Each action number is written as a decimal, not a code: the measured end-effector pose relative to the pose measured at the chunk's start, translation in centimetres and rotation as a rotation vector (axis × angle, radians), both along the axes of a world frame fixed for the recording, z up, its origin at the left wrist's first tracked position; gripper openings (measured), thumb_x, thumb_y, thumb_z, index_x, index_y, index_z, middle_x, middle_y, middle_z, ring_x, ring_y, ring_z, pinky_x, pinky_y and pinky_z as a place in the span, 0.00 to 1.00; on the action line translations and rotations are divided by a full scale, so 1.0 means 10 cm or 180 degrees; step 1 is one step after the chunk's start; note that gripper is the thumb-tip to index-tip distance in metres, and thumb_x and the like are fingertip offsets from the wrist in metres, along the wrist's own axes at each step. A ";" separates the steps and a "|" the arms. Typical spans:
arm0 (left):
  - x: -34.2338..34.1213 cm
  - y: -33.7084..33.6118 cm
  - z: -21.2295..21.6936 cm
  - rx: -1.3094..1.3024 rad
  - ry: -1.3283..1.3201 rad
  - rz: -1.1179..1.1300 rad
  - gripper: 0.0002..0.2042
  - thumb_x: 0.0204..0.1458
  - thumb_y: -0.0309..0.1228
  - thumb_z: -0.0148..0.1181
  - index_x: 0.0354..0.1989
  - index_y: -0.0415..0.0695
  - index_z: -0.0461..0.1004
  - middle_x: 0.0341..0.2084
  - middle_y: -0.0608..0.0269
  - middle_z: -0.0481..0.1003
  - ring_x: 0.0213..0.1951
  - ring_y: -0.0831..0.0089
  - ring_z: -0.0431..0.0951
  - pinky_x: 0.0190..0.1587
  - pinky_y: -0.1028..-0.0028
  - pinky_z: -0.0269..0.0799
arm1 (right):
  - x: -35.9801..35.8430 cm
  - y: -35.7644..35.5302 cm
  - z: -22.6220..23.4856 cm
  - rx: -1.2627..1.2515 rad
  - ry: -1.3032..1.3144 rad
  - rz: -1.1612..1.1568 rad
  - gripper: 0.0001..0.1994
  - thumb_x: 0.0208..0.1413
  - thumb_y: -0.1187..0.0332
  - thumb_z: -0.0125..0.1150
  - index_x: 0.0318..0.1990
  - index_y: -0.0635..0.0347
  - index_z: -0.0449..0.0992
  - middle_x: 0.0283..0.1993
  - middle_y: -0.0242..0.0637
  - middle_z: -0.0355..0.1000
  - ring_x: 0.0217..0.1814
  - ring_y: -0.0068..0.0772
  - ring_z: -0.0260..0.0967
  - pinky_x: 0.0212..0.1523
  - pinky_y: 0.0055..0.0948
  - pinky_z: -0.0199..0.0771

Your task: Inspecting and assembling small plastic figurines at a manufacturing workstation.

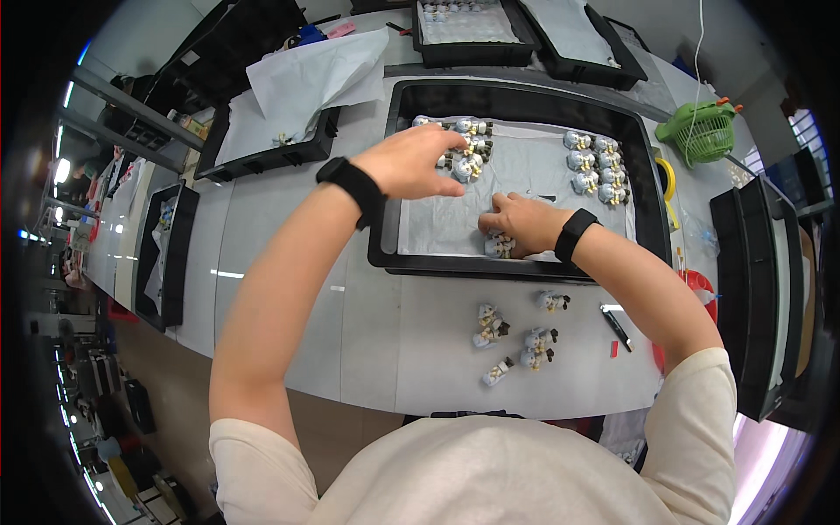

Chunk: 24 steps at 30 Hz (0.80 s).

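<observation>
Landmark: a large black tray (389, 175) lined with white paper is set on the grey table (289, 262); all places below are given from it.
Tray edges: a raised rim runs all round; the near rim lies just beyond the wrist of the right hand (521, 223).
Open room: the middle of the paper lining is bare between the two figurine groups; bare table is seen left of the tray.
Left hand (411, 160): held over the tray's far left part, fingers curled down onto a cluster of small figurines (468, 162); whether one is pinched cannot be told.
Right hand: laid on the paper near the tray's near rim, fingers bent over one figurine (499, 247), which is touched; the grip itself is hidden.
Figurines' look: small, pale blue-white bodies with dark and yellowish details.
Far right of tray: a second group of figurines (595, 166) is stood in tidy rows.
In front of tray: loose figurines (516, 337) are scattered on the table, some lying on their sides.
Right of tray: a green fan (700, 131).
</observation>
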<state>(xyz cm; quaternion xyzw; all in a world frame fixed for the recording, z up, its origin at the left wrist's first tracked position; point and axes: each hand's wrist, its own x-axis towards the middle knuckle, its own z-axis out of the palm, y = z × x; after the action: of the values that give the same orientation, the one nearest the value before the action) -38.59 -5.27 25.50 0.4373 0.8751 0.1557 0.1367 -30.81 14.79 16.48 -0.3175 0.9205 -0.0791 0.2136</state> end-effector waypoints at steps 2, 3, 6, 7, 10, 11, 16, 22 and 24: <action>-0.25 0.22 -0.19 -0.0369 -0.0057 0.0101 0.31 0.36 0.41 0.65 0.50 0.42 0.64 0.48 0.49 0.63 0.50 0.57 0.65 0.52 0.67 0.61 | 0.00 0.05 0.03 -0.0241 -0.0118 -0.0152 0.29 0.28 0.71 0.69 0.44 0.49 0.66 0.43 0.41 0.60 0.47 0.46 0.61 0.46 0.35 0.67; -0.35 0.34 -0.30 -0.0546 -0.0145 0.0182 0.32 0.35 0.40 0.66 0.51 0.43 0.64 0.50 0.49 0.61 0.51 0.57 0.64 0.53 0.67 0.60 | 0.01 0.09 0.04 -0.0473 -0.0251 -0.0315 0.29 0.28 0.71 0.70 0.44 0.49 0.66 0.43 0.41 0.60 0.47 0.46 0.60 0.47 0.36 0.66; -0.57 0.75 -0.69 -0.0921 0.0316 0.0117 0.36 0.32 0.41 0.68 0.54 0.49 0.61 0.53 0.48 0.57 0.55 0.52 0.59 0.54 0.63 0.60 | 0.07 0.35 0.09 -0.0872 -0.0196 -0.0730 0.28 0.30 0.73 0.69 0.44 0.50 0.64 0.44 0.42 0.59 0.48 0.46 0.60 0.48 0.36 0.65; -0.62 0.88 -0.79 -0.1118 0.0400 0.0083 0.40 0.28 0.42 0.70 0.55 0.51 0.60 0.53 0.49 0.57 0.55 0.51 0.56 0.54 0.61 0.59 | 0.10 0.44 0.12 -0.1112 -0.0093 -0.1008 0.27 0.30 0.74 0.67 0.44 0.51 0.64 0.44 0.42 0.58 0.48 0.47 0.59 0.48 0.34 0.64; -0.69 1.08 -0.88 -0.1604 0.0435 0.0122 0.46 0.22 0.43 0.72 0.57 0.53 0.58 0.52 0.50 0.58 0.55 0.51 0.54 0.55 0.60 0.58 | 0.28 0.58 0.52 -0.1956 0.0271 -0.1478 0.25 0.31 0.75 0.65 0.43 0.52 0.65 0.44 0.41 0.58 0.46 0.43 0.59 0.45 0.32 0.64; -0.72 1.09 -0.87 -0.1626 0.0342 0.0122 0.47 0.21 0.44 0.72 0.57 0.53 0.57 0.52 0.50 0.58 0.55 0.51 0.54 0.55 0.60 0.58 | 0.41 0.62 0.69 -0.2253 0.0395 -0.1538 0.25 0.31 0.76 0.63 0.43 0.54 0.65 0.42 0.38 0.58 0.44 0.38 0.60 0.42 0.29 0.63; -0.73 1.03 -0.91 -0.1791 0.0450 0.0074 0.46 0.19 0.44 0.72 0.56 0.54 0.59 0.49 0.50 0.59 0.53 0.51 0.54 0.54 0.59 0.58 | 1.26 0.84 1.04 -0.2384 -0.0236 -0.1379 0.21 0.28 0.76 0.64 0.38 0.57 0.70 0.40 0.37 0.58 0.42 0.33 0.59 0.41 0.27 0.63; -0.64 0.97 -1.09 -0.1418 0.0627 -0.0071 0.45 0.16 0.43 0.73 0.53 0.57 0.60 0.48 0.48 0.57 0.51 0.49 0.55 0.53 0.58 0.59 | 2.06 0.83 -0.07 -0.0786 -0.0266 -0.1796 0.24 0.25 0.79 0.61 0.38 0.51 0.70 0.41 0.40 0.59 0.43 0.43 0.59 0.41 0.34 0.66; -0.60 1.00 -0.92 -0.1506 0.0636 -0.0145 0.46 0.16 0.42 0.73 0.53 0.58 0.59 0.48 0.48 0.57 0.51 0.49 0.55 0.52 0.58 0.59 | 2.26 0.83 -0.35 -0.0642 -0.0199 -0.1883 0.24 0.25 0.79 0.62 0.38 0.51 0.70 0.41 0.40 0.59 0.44 0.44 0.59 0.41 0.34 0.66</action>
<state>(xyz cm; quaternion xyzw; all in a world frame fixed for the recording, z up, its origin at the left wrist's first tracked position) -44.55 4.71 16.26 0.4260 0.8863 -0.1005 0.1516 -8.19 23.07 13.01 -0.0529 0.9535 -0.2384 0.1769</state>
